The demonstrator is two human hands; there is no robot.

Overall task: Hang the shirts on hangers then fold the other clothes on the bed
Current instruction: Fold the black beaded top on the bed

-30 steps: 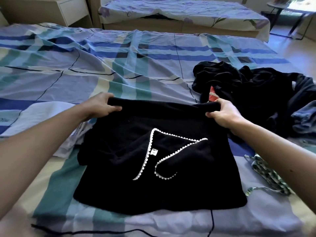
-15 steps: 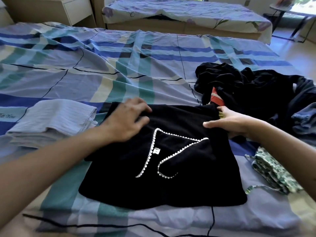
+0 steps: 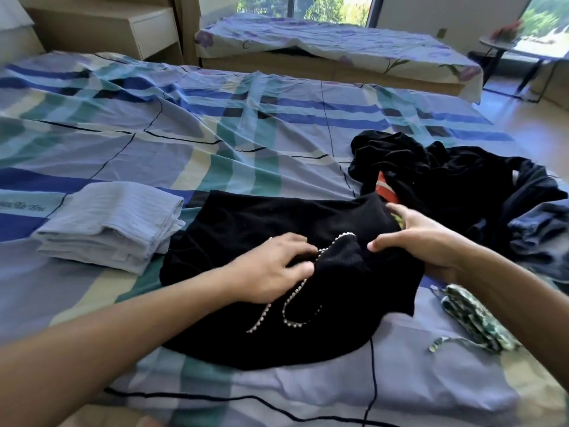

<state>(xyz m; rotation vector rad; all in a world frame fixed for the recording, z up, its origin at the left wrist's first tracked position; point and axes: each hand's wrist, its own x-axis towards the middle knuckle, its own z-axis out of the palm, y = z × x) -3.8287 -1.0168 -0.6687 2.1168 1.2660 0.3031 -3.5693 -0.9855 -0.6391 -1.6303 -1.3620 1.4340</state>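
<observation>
The left hand pinched the black top at its beaded trim, and the right hand seemed, through the blur, to grip the top's right edge; the hands were close together but not touching; half a second earlier the left had lain flat on the cloth, so the top, lying on the near part of the bed, was probably being gathered for its next fold; a folded pale pile sat just left; a dark heap, a denim piece and a green patterned cloth crowded the right, unfolded.
</observation>
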